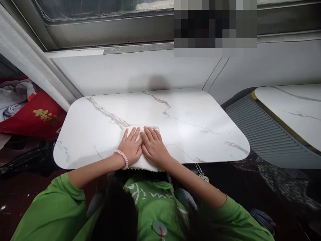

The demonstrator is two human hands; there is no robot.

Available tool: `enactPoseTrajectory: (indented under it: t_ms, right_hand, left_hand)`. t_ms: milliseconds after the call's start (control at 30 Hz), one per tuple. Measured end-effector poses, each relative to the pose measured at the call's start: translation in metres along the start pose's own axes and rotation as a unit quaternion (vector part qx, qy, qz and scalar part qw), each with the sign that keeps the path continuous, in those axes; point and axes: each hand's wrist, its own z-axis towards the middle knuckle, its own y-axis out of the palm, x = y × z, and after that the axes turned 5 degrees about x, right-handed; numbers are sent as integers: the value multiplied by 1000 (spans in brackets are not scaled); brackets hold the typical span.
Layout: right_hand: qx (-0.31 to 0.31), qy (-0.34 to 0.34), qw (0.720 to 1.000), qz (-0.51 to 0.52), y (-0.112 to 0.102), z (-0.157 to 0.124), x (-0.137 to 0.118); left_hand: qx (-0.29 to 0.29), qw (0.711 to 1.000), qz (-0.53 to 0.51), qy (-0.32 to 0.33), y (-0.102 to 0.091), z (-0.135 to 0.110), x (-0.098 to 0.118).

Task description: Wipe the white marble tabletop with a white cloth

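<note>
A white cloth (141, 164) lies flat at the near edge of a white marble-patterned table (195, 134), its front border reaching the edge. My left hand (130, 144) rests palm down on the cloth with its fingers spread, and a pink coiled band (122, 158) circles that wrist. Beside it, touching at the thumb and fingertips, my right hand (153, 147) also lies flat on the cloth, fingers stretched out and close together. Neither hand is closed around anything. Part of the cloth is hidden under both palms.
Behind the table runs a white wall panel (125, 72) below a window (105, 8). To the left is a red bag (42, 115) with gold print. On the right stands a second marble-patterned table (293, 107) beside a grey ribbed panel (265, 134).
</note>
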Motion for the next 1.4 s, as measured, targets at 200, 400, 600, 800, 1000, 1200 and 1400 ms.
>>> enactPoseTrajectory:
  t_ms: [200, 400, 600, 800, 1000, 1200, 1400]
  right_hand:
    - [11, -11, 1000, 16, 20, 57, 22]
    - [28, -20, 999, 36, 41, 142, 61]
    - [66, -24, 997, 43, 62, 192, 87]
    - [87, 6, 996, 26, 68, 214, 93]
    - [78, 11, 997, 10, 69, 214, 91]
    - [44, -29, 998, 28, 60, 173, 63]
    - [44, -74, 996, 16, 41, 66, -3]
  left_hand:
    - [6, 1000, 10, -23, 4, 44, -37]
    - [39, 997, 15, -72, 12, 112, -90]
    - [66, 996, -6, -63, 18, 157, -130]
    - [85, 995, -8, -46, 23, 184, -154]
    - [88, 994, -12, -58, 23, 182, -154]
    - [74, 992, 22, -102, 18, 126, -119]
    - [56, 997, 34, -50, 7, 11, -56]
